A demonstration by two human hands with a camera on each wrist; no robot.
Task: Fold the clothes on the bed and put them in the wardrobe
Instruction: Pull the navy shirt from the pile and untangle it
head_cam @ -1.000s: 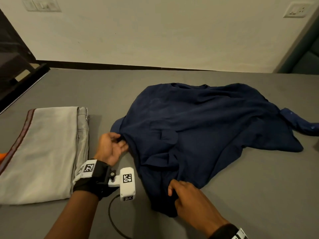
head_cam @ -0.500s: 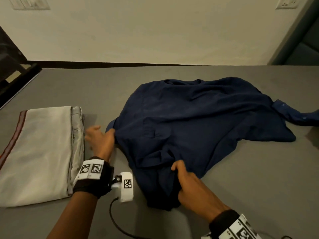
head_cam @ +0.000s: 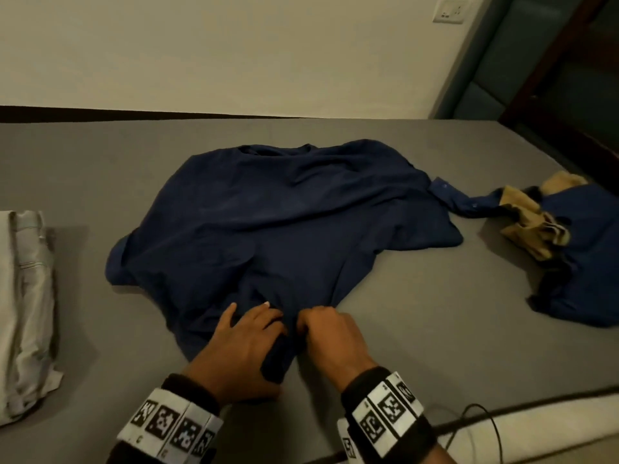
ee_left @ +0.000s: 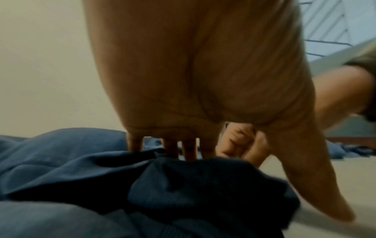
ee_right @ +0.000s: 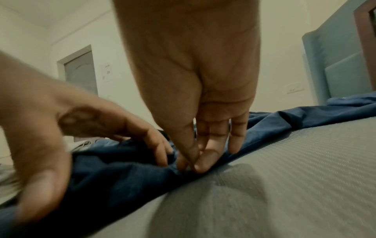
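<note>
A dark blue shirt [head_cam: 284,222] lies spread and rumpled on the grey bed [head_cam: 435,329]. Both hands are at its near hem, side by side. My left hand [head_cam: 248,329] lies on the cloth with its fingers spread and fairly straight; in the left wrist view its fingers [ee_left: 189,149] press down into the shirt [ee_left: 183,193] and the thumb splays out. My right hand [head_cam: 321,326] pinches a fold of the hem; the right wrist view shows the right hand [ee_right: 195,165] nipping the shirt [ee_right: 122,177] between thumb and fingertips.
Folded pale grey clothes [head_cam: 26,313] lie at the bed's left. A heap of blue and tan clothes [head_cam: 569,256] sits at the right, touching the shirt's sleeve. A black cable [head_cam: 485,420] runs along the near edge. The wall and a padded headboard [head_cam: 502,78] stand behind.
My left hand has left the shirt's left edge and come to the near hem beside my right hand. The head view has swung right, showing the heap of clothes.
</note>
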